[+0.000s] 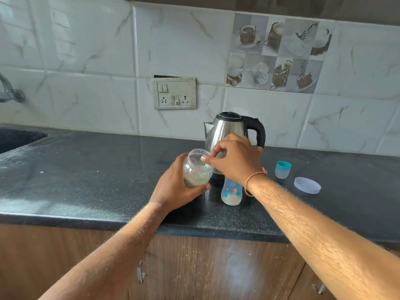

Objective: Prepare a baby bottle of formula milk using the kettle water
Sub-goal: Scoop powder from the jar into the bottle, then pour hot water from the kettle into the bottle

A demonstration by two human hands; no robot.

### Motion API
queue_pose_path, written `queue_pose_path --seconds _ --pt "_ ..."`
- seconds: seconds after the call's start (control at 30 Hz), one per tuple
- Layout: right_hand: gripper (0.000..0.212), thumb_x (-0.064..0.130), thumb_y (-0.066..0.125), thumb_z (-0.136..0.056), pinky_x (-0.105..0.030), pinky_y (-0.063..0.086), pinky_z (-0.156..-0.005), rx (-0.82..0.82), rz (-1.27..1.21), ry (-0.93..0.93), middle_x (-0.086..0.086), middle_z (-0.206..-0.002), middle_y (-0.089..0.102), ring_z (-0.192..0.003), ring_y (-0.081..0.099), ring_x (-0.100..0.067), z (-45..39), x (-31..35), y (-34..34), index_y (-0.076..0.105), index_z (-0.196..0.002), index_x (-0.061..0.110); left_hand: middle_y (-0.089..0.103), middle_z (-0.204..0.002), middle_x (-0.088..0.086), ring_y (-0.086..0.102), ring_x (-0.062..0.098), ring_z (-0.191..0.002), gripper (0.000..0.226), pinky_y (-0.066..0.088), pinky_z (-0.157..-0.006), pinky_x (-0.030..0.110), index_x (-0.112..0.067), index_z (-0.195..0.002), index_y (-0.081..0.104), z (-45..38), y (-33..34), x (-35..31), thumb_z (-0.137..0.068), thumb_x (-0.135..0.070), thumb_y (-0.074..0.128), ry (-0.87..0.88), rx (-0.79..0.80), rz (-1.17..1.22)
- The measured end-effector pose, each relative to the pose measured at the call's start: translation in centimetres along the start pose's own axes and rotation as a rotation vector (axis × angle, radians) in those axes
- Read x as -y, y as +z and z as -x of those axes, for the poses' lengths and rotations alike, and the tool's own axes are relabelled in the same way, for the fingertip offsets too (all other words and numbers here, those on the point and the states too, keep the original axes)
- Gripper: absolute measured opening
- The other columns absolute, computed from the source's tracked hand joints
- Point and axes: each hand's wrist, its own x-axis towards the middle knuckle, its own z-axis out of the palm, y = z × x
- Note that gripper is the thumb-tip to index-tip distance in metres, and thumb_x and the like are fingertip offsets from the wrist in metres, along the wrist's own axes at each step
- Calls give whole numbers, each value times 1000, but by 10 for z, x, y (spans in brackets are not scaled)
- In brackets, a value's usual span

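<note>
Right hand (236, 161): fingers (211, 158) drawn together, pinching a small green scoop (207, 166) at the jar's mouth; red thread band on the wrist.
Scoop: only a bit of green shows below the fingertips, inside the jar opening; cannot tell whether it carries powder.
Left hand (176, 185): fingers curled round the clear jar (197, 167), thumb (200, 187) across its lower front; jar held off the tabletop and tilted, mouth up and toward the right hand.
Jar contents: pale powder low inside, walls dusted.
Baby bottle (231, 192): directly under the right wrist, standing upright on the tabletop (86, 176), top hidden by the hand; clear with teal and orange prints, a whitish layer at the bottom.
Kettle (229, 128): just behind the right hand's knuckles, steel body, black lid and handle, spout toward the left hand's side.
Bottle cap (283, 169): right of the right wrist, teal-topped, frosted, standing alone.
Jar lid (307, 185): further right of the cap, flat on the tabletop, pale lilac.
Switch panel (175, 93): on the tiled wall beyond the fingers.
Sink (17, 138): far left of the left hand, tap (9, 92) above it.
</note>
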Motion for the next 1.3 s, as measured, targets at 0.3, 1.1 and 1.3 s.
queue_pose_path --seconds 0.3,1.1,1.3 --pt "53 60 75 -92 -18 47 -96 -154 -581 70 19 -126 57 -114 55 3 44 -57 5 59 -135 32 63 -137 -12 63 10 -121 99 54 -96 31 -28 -154 43 -3 -2 8 -75 -58 95 -177 -140 100" --pt "77 36 96 -79 -20 60 -80 308 -594 148 21 -113 66 -90 71 -13 74 -62 33 50 -142 40 55 -149 -25 57 -8 -134 104 50 -111 18 -34 -170 21 13 28 -33 -90 -58 84 68 245 194" --pt "90 48 98 -73 -17 61 -78 305 -606 153 24 -118 70 -93 74 -8 75 -63 33 48 -147 41 75 -120 -26 69 -6 -116 57 60 -105 35 -46 -134 60 4 30 -20 -86 -63 85 -54 287 149"
